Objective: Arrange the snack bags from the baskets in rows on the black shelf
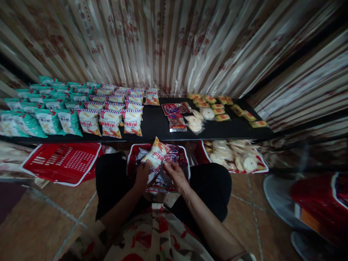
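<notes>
1. While rows of snack packets cover the black table (pixel 157 125), a red basket (pixel 130 159) sits between the person's knees.
2. A white-and-orange packet (pixel 155 154) rises above that basket, its long axis tilting up and right.
3. The left hand (pixel 143 175) pinches its lower end, fingers pressed together.
4. The right hand (pixel 176 174), just right of the packet and below it, rests on the basket's packets, fingers loosely curled.
</notes>
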Tool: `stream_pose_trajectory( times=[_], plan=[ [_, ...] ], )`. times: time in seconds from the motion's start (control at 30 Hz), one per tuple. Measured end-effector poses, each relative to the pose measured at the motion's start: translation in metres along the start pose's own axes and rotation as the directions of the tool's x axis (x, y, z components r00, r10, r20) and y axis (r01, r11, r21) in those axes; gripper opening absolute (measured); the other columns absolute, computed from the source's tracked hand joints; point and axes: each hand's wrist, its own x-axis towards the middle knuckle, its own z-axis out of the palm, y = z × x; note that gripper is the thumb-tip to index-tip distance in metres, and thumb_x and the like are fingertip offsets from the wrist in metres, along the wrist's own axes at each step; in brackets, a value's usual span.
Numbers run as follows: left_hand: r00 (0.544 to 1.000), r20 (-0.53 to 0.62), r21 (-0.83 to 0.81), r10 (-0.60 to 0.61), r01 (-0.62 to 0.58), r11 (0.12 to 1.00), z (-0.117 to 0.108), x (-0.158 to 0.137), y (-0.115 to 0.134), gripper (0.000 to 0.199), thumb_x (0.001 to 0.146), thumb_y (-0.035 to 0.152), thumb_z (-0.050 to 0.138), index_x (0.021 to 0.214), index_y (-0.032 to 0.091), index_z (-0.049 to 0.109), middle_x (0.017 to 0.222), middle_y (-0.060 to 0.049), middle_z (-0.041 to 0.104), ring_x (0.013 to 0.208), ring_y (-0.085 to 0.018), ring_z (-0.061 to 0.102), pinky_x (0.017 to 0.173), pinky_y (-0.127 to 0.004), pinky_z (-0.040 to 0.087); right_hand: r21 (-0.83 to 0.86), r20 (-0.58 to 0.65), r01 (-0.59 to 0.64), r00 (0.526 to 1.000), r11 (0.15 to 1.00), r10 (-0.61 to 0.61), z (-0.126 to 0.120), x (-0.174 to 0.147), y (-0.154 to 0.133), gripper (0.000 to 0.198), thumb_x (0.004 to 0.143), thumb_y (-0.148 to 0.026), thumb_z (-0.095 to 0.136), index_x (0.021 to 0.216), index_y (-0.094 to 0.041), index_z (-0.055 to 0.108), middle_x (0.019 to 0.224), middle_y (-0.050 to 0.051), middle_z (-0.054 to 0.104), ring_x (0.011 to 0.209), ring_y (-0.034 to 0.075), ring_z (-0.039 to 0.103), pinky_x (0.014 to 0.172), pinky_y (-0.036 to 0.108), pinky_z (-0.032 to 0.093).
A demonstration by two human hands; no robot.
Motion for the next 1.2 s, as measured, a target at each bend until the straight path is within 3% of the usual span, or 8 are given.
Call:
stream_pose_trajectory(
  times=[0.13,0.23,0.4,0.5,0.63,0.73,0.93,1.2],
  plan=[
    [0.999,-0.03,0.012,-0.018,0.019,1.0,-0.003,-0.003,0.006,0.036,0.087,0.044,0.043,0.107,0.018,0.059,0.085,-0.007,0.069,0.079,-0.018,0.065,0.068,-0.027,0.051,-0.079,0.085,-0.014,0.996,0.997,0.021,0.011,-0.003,0.004,0.044,0.062,-0.047,0.074,0.095,-0.02,0.061,0.083,0.003,0.069,0.077,0.017,0.066,0.072,0.03,0.053],
    [0.997,-0.056,0.144,0.053,-0.044,0.989,-0.007,-0.002,0.01,0.03,0.084,0.04,0.05,0.1,0.017,0.061,0.076,-0.006,0.067,0.074,-0.019,0.064,0.066,-0.027,0.05,-0.293,-0.009,0.17,0.984,0.941,-0.18,0.013,-0.004,0.0,0.055,0.068,-0.05,0.066,0.111,-0.018,0.055,0.093,0.007,0.067,0.085,0.022,0.065,0.081,0.039,0.052],
    [0.982,-0.021,0.304,0.187,-0.172,0.937,-0.017,0.008,0.017,0.032,0.086,0.038,0.036,0.085,0.016,0.059,0.081,-0.007,0.066,0.078,-0.02,0.061,0.075,-0.034,0.049,-0.744,0.197,0.564,0.698,0.359,-0.689,0.003,-0.008,-0.02,0.056,0.078,-0.041,0.06,0.127,-0.017,0.048,0.124,0.014,0.055,0.117,0.029,0.049,0.101,0.048,0.038],
    [0.962,0.091,0.372,0.256,-0.271,0.887,-0.026,0.013,0.022,0.024,0.082,0.034,0.043,0.08,0.017,0.059,0.091,-0.01,0.066,0.089,-0.023,0.061,0.086,-0.038,0.046,-0.718,0.507,0.695,0.558,0.035,-0.657,-0.002,-0.009,-0.032,0.05,0.084,-0.032,0.056,0.132,-0.022,0.045,0.133,0.01,0.051,0.127,0.026,0.04,0.105,0.046,0.036],
    [0.86,0.437,0.522,0.265,-0.482,0.704,-0.042,0.012,0.034,0.029,0.083,0.028,0.041,0.104,0.015,0.056,0.114,-0.013,0.061,0.108,-0.022,0.056,0.097,-0.035,0.04,-0.67,0.694,0.732,0.562,-0.119,-0.449,-0.005,-0.009,-0.042,0.057,0.08,-0.023,0.062,0.134,-0.022,0.045,0.136,0.01,0.05,0.131,0.029,0.036,0.105,0.049,0.034],
    [0.787,0.581,0.56,0.208,-0.571,0.6,-0.053,0.008,0.049,0.031,0.086,0.028,0.038,0.109,0.016,0.054,0.115,-0.011,0.06,0.108,-0.021,0.056,0.096,-0.033,0.041,-0.665,0.722,0.745,0.621,-0.058,-0.305,-0.003,-0.013,-0.046,0.058,0.077,-0.024,0.066,0.132,-0.02,0.048,0.13,0.013,0.055,0.125,0.029,0.045,0.104,0.048,0.035],
    [0.749,0.612,0.547,0.253,-0.632,0.549,-0.06,0.004,0.07,0.03,0.087,0.035,0.04,0.099,0.018,0.061,0.102,-0.008,0.065,0.094,-0.021,0.061,0.085,-0.032,0.046,-0.624,0.705,0.72,0.686,0.304,-0.18,0.003,-0.025,-0.05,0.05,0.076,-0.027,0.065,0.125,-0.025,0.055,0.118,0.009,0.064,0.107,0.025,0.059,0.093,0.037,0.044],
    [0.871,0.302,0.38,0.387,-0.483,0.789,-0.055,0.014,0.074,0.04,0.08,0.038,0.054,0.118,0.024,0.057,0.115,-0.006,0.064,0.096,-0.019,0.062,0.083,-0.03,0.049,-0.492,0.503,0.481,0.837,0.726,-0.214,0.0,-0.023,-0.055,0.042,0.072,-0.045,0.066,0.107,-0.021,0.066,0.097,0.004,0.071,0.091,0.027,0.063,0.082,0.036,0.049]
  ],
)
